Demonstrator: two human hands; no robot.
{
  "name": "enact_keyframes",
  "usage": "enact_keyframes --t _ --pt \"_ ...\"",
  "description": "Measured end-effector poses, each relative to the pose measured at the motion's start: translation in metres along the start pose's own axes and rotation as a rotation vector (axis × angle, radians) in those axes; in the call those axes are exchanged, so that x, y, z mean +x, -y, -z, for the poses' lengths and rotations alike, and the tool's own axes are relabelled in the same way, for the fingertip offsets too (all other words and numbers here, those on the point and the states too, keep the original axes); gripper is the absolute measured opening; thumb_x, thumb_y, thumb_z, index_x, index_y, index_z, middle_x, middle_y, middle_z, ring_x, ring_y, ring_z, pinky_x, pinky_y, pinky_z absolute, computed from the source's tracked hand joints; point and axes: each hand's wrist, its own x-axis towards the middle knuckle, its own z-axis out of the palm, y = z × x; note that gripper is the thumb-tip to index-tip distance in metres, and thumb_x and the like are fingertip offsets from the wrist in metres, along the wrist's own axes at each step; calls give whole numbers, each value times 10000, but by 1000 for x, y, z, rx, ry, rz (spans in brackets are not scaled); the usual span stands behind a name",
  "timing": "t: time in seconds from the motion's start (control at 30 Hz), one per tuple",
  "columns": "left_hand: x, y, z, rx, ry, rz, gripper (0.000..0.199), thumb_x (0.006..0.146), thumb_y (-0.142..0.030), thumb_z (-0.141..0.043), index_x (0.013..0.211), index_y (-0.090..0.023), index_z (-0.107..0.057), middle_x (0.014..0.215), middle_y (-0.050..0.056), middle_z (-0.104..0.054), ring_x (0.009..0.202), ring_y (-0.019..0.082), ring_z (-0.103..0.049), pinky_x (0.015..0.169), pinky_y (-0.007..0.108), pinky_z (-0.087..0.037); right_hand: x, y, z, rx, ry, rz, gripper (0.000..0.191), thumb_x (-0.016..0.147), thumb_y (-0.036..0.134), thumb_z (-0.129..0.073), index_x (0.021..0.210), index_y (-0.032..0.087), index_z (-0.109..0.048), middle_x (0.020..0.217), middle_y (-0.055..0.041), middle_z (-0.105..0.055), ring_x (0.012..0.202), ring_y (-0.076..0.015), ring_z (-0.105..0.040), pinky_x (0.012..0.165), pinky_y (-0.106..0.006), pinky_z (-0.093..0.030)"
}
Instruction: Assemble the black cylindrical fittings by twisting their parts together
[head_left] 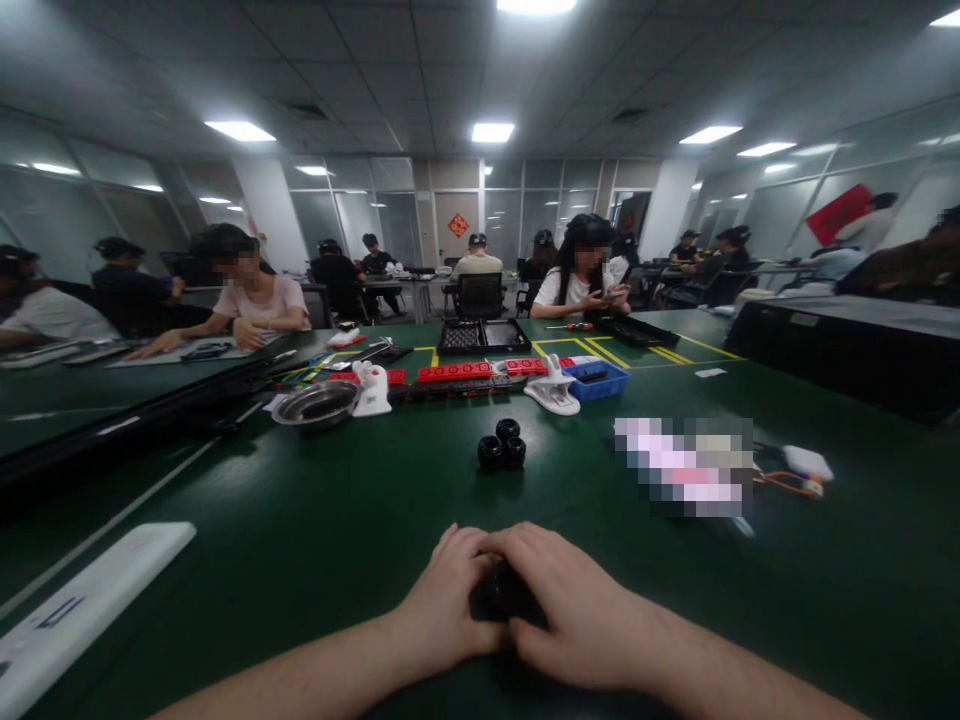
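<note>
Green tabletop [300, 530]: dark, faintly glossy; extends from the wearer's forearms to the far side.
Left hand [446, 590]: curled around one side of a dark piece [501, 592], its fingertips meeting the other hand's.
Right hand [577, 600]: clasped on the same piece from the opposite side, thumb low, fingers arched over the top.
Dark piece: low at centre, near the wearer, mostly hidden by the fingers; exact shape cannot be told.
Black trio [490, 453]: three rounded, glossy pieces bunched together just beyond the hands, apart from them.
Back row, left to right: metal bowl [300, 421], white stand [373, 392], red strip [465, 370], white clip-like part [556, 392], blue bin [609, 384] with dark contents.
Right side: pixelated bundle [679, 470], details unreadable; orange cable [784, 479] and white block [806, 462] beside it.
Lower left: long white panel [97, 605], slanting out of view.
Across the table: co-worker [574, 290] at right, both hands raised around a small object.
</note>
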Motion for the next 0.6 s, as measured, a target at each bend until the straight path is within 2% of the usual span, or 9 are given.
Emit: enact_keyframes --t 0.13,0.2,0.27,0.37,0.47,0.6 --pt "1 1 0 6 -2 -11 448 585 -436 -661 981 -245 -579 1075 43 -511 1032 261 -431 983 486 -191 2 -5 -7 -76 -102 -118 381 658 333 -639 977 169 -512 924 -54 -552 855 -210 -484 738 -337 -387" --pt "1 1 0 5 -4 -19 438 583 -451 -659 963 -245 -586 1054 40 -517 1011 260 -441 968 481 -216 4 -8 -10 -125 -111 -151 357 651 377 -647 914 165 -532 876 -56 -557 815 -214 -486 690 -333 -393" --pt "1 0 0 -2 -6 -19 430 581 -440 -662 953 -239 -586 1037 37 -521 993 252 -449 967 471 -223 4 -8 -10 -149 -93 -131 291 665 353 -636 865 161 -548 837 -55 -563 786 -209 -488 674 -326 -396" --pt "0 -1 0 -15 -17 -3 443 583 -376 -664 990 -238 -561 1041 30 -521 996 239 -449 992 466 -192 3 -5 -8 -101 -39 -9 198 684 199 -571 877 157 -550 852 -52 -566 800 -191 -494 729 -316 -393" --pt "0 -2 1 -7 -8 13 447 580 -345 -658 1002 -234 -560 1062 32 -515 1019 247 -439 999 474 -179 1 -2 -5 -12 -21 69 326 650 102 -509 970 165 -517 926 -52 -560 866 -187 -493 802 -319 -376" --pt "0 -3 4 -2 21 1 460 596 -407 -650 1017 -241 -568 1093 46 -504 1045 264 -428 993 493 -179 0 -3 -4 0 -98 -28 380 692 204 -557 1061 171 -471 998 -64 -547 909 -203 -482 803 -336 -375"
